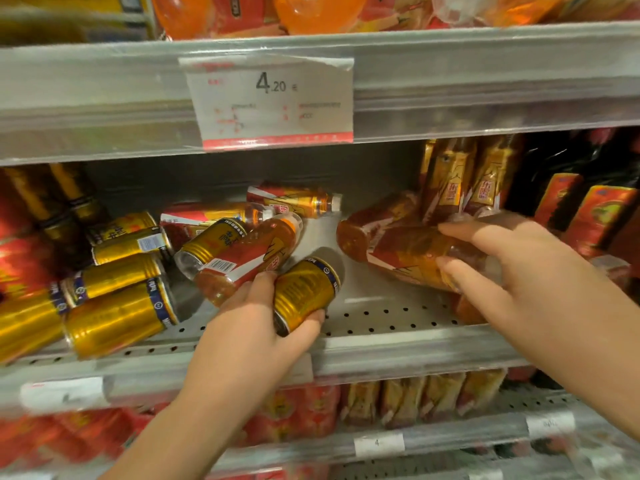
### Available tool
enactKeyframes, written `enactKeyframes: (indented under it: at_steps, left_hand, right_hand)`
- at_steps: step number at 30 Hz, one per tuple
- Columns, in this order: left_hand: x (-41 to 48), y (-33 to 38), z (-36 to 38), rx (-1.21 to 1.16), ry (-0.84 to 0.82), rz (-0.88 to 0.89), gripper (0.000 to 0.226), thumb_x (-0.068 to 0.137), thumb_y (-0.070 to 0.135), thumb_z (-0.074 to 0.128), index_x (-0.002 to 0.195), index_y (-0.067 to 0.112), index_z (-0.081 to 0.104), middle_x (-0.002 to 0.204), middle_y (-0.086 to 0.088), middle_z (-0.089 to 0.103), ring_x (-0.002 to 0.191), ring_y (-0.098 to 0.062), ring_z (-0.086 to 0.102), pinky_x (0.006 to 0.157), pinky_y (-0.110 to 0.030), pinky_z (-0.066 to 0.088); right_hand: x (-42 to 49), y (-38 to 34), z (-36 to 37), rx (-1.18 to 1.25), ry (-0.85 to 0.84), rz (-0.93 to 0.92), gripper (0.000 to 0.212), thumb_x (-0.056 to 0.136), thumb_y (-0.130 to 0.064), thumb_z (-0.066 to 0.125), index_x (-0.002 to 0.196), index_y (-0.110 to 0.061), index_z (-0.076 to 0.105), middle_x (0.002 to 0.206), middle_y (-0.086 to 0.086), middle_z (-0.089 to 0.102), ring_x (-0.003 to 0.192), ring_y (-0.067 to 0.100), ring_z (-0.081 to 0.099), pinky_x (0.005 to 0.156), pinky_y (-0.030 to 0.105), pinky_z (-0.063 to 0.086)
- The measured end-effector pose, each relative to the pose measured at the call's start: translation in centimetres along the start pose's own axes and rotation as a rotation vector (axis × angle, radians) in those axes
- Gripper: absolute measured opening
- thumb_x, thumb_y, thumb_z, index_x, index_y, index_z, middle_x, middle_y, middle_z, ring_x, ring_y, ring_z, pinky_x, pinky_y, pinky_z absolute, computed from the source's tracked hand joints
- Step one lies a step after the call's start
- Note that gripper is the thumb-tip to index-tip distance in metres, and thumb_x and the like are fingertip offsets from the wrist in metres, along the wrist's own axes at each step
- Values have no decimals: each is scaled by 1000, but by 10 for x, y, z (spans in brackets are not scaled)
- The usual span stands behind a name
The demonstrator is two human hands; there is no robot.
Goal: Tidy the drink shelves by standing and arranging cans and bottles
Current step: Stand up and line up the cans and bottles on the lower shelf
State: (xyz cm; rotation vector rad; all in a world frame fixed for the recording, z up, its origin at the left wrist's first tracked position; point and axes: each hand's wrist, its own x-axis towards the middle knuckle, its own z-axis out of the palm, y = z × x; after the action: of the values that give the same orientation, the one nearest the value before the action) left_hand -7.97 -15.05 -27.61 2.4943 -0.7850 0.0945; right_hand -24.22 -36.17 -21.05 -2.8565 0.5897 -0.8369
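Gripping a gold can (304, 292) in my left hand (249, 337), fingers curled under its lower end and thumb across the side, can tilted, base toward me. Landmark: the price tag (273, 102) on the shelf edge above. The can sits below the tag, over the perforated shelf (381, 317). My right hand (512, 268) is below and right of the tag, fingers closed around a lying bottle (408, 251) with a red label, cap end hidden under my palm. Below-left of the tag: a heap of fallen bottles (249, 251) and more gold cans (117, 317) on their sides, overlapping. Far right of the tag, several bottles (450, 181) stand upright, leaning a little. Step in hand, as I judge it: stand both items. Note to self: rotate the can base-down before releasing, place it on the bare patch under the tag, clear of the heap. Pivot the bottle onto its base against the upright group; release only once it balances.
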Motion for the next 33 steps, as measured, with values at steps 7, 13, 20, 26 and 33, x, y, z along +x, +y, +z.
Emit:
enactKeyframes:
  at_steps: [7, 13, 20, 26, 33]
  left_hand:
    - [2, -4, -13, 58, -7, 93, 68, 79, 78, 55, 133, 39, 44, 94, 13, 62, 79, -9, 60, 59, -26, 48]
    - [6, -10, -19, 75, -42, 162, 80, 79, 80, 53, 147, 41, 34, 126, 11, 61, 105, -13, 60, 81, -29, 56]
    - [11, -21, -42, 20, 32, 312, 86, 79, 81, 51, 151, 40, 28, 138, 15, 51, 125, -10, 51, 97, -28, 50]
    - [16, -37, -60, -23, 23, 365, 86, 82, 69, 64, 152, 46, 19, 144, 20, 41, 134, -4, 39, 108, -27, 43]
    - [6, -62, -95, -104, 43, 317, 78, 80, 51, 75, 141, 52, 25, 117, 31, 41, 103, 15, 49, 71, -3, 42]
  right_hand:
    - [-10, -30, 9, -65, 11, 33, 35, 91, -39, 61, 120, -18, 62, 82, -9, 32, 76, 13, 37, 56, 13, 19]
    - [-31, -50, 32, -132, -90, 100, 48, 84, -44, 68, 125, -20, 58, 105, 3, 44, 98, 23, 45, 62, 30, 45]
    - [-29, -69, 41, -206, 13, 162, 33, 84, -38, 70, 98, -14, 52, 90, 2, 36, 88, 24, 41, 67, 34, 36]
    - [-14, -125, 59, -51, 61, 59, 33, 82, -34, 68, 86, -26, 37, 77, -5, 32, 76, 18, 38, 65, 31, 33]
    - [-6, -165, 91, 391, -39, 73, 17, 88, -48, 49, 85, -50, 32, 80, -21, 36, 84, -1, 42, 54, 14, 29]
